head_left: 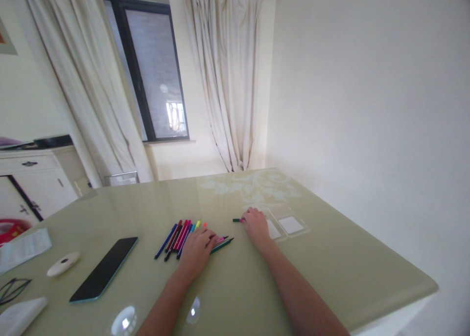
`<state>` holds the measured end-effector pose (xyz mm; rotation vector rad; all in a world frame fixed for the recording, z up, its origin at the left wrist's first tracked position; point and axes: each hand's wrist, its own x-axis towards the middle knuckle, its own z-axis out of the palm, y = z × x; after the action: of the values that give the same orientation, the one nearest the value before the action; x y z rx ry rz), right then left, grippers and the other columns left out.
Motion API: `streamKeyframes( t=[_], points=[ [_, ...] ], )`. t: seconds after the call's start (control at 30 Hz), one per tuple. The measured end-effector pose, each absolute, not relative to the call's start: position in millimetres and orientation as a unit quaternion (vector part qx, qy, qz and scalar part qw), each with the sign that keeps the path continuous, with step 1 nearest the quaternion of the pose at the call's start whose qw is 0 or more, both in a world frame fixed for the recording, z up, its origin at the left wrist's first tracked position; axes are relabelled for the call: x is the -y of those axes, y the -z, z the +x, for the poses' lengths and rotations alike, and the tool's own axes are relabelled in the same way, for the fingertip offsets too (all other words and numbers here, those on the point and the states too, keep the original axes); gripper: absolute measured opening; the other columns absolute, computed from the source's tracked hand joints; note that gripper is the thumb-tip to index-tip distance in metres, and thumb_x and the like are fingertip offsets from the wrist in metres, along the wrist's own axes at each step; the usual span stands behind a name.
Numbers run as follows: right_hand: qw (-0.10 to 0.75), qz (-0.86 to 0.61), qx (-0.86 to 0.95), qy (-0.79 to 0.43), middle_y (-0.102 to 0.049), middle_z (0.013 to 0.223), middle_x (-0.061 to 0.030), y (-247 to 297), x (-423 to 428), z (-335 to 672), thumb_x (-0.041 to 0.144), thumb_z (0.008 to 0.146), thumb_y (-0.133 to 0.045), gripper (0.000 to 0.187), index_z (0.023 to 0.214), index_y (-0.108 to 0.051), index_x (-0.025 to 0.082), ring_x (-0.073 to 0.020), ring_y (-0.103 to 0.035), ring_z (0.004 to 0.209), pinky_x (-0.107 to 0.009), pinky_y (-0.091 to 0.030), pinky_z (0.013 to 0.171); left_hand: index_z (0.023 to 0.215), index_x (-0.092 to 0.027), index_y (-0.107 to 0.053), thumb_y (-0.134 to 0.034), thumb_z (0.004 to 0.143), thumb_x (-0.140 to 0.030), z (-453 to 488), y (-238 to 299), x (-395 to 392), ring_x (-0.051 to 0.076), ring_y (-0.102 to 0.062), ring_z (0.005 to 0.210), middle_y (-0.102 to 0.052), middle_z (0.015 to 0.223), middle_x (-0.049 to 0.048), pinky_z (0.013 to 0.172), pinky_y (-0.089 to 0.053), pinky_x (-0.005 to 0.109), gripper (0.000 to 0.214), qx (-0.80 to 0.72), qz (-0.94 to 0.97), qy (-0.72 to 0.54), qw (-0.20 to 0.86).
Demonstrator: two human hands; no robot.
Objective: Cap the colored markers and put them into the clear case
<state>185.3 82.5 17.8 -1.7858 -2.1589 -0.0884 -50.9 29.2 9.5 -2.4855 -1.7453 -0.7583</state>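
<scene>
Slim coloured markers (180, 236) side by side just left of the left hand (200, 245), pink marker (221, 239) and green marker (222, 245) jutting out to its right, tapered tips bare, small dark cap (236, 220) at the right hand (255, 223)

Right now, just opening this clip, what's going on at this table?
A person's left hand is over a group of coloured markers; dark tips point out to its right. The right hand is at small green and pink pieces, perhaps caps, beside a clear plastic case. Whether it grips them is unclear. A phone lies left of the markers.
</scene>
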Motion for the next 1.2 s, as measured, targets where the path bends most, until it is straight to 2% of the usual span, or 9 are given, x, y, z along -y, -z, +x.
streamKeyframes(
  t=[0.1,0.2,0.33,0.43,0.6,0.73,0.83,1.0,1.2],
  points=[
    [0.171,-0.629,0.758,0.032,-0.069,0.109,-0.0102,-19,-81,184,0.020,0.101,-0.055,0.021,0.097,-0.076,0.020,-0.0253,-0.059,0.107,-0.035,-0.040,0.088,0.096,-0.021,-0.070,-0.046,0.101,-0.029,-63,-8,-33,0.028,-0.064,0.102,-0.071,0.102,0.0099,0.091,-0.048,0.040,0.026,0.617,-0.744,0.252,0.039],
    [0.182,-0.620,0.762,0.032,-0.068,0.112,-0.0094,-22,-79,179,0.021,0.100,-0.056,0.019,0.101,-0.075,0.020,-0.0250,-0.059,0.108,-0.035,-0.040,0.090,0.096,-0.020,-0.068,-0.051,0.098,-0.034,-74,-6,-35,0.032,-0.062,0.108,-0.068,0.105,0.0135,0.094,-0.047,0.044,0.022,0.667,-0.698,0.248,0.076],
    [0.205,-0.585,0.784,0.021,-0.069,0.110,-0.0079,-23,-74,167,0.024,0.101,-0.056,0.019,0.102,-0.074,0.022,-0.0236,-0.059,0.107,-0.033,-0.040,0.091,0.088,-0.023,-0.067,-0.058,0.094,-0.042,-77,-3,-35,0.028,-0.063,0.102,-0.067,0.101,0.0083,0.093,-0.047,0.039,0.022,0.674,-0.702,0.219,0.077],
    [0.226,-0.548,0.805,0.005,-0.069,0.109,-0.0065,-20,-71,160,0.025,0.102,-0.056,0.019,0.103,-0.074,0.023,-0.0223,-0.060,0.107,-0.032,-0.040,0.092,0.092,-0.024,-0.067,-0.060,0.093,-0.038,-71,-1,-35,0.027,-0.063,0.100,-0.065,0.099,0.0056,0.090,-0.047,0.036,0.015,0.651,-0.724,0.221,0.062],
    [0.240,-0.509,0.826,-0.030,-0.070,0.113,-0.0062,-17,-68,154,0.023,0.101,-0.056,0.021,0.113,-0.073,0.022,-0.0209,-0.061,0.110,-0.031,-0.041,0.096,0.092,-0.024,-0.069,-0.058,0.095,-0.034,-69,2,-34,0.026,-0.062,0.098,-0.064,0.098,0.0062,0.088,-0.047,0.036,0.015,0.640,-0.731,0.229,0.054],
    [0.251,-0.486,0.836,-0.043,-0.069,0.121,-0.0060,-18,-64,149,0.025,0.102,-0.057,0.026,0.125,-0.069,0.025,-0.0214,-0.061,0.115,-0.031,-0.042,0.098,0.087,-0.022,-0.070,-0.055,0.097,-0.036,-70,-2,-34,0.028,-0.061,0.101,-0.064,0.100,0.0083,0.091,-0.047,0.040,0.023,0.625,-0.742,0.241,0.041],
    [0.262,-0.450,0.852,-0.048,-0.069,0.126,-0.0061,-21,-62,146,0.028,0.103,-0.057,0.031,0.133,-0.064,0.025,-0.0207,-0.061,0.117,-0.029,-0.043,0.099,0.091,-0.021,-0.067,-0.049,0.100,-0.035,-64,-7,-32,0.029,-0.061,0.103,-0.066,0.102,0.0095,0.094,-0.047,0.042,0.025,0.585,-0.763,0.275,0.002],
    [0.245,-0.426,0.870,-0.034,-0.074,0.107,-0.0054,-29,-63,151,0.030,0.105,-0.054,0.023,0.116,-0.073,0.022,-0.0188,-0.064,0.105,-0.028,-0.045,0.094,0.107,-0.021,-0.062,-0.034,0.105,-0.028,-51,-11,-27,0.022,-0.068,0.093,-0.071,0.101,0.0067,0.082,-0.052,0.033,0.029,0.552,-0.780,0.289,-0.049],
    [0.278,-0.365,0.888,-0.006,-0.070,0.105,-0.0047,-25,-65,151,0.031,0.103,-0.059,0.018,0.106,-0.074,0.022,-0.0176,-0.063,0.103,-0.026,-0.047,0.088,0.112,-0.024,-0.060,-0.032,0.107,-0.033,-51,-13,-22,0.020,-0.070,0.093,-0.073,0.104,0.0039,0.082,-0.050,0.030,0.030,0.550,-0.788,0.270,-0.056]
  ],
)
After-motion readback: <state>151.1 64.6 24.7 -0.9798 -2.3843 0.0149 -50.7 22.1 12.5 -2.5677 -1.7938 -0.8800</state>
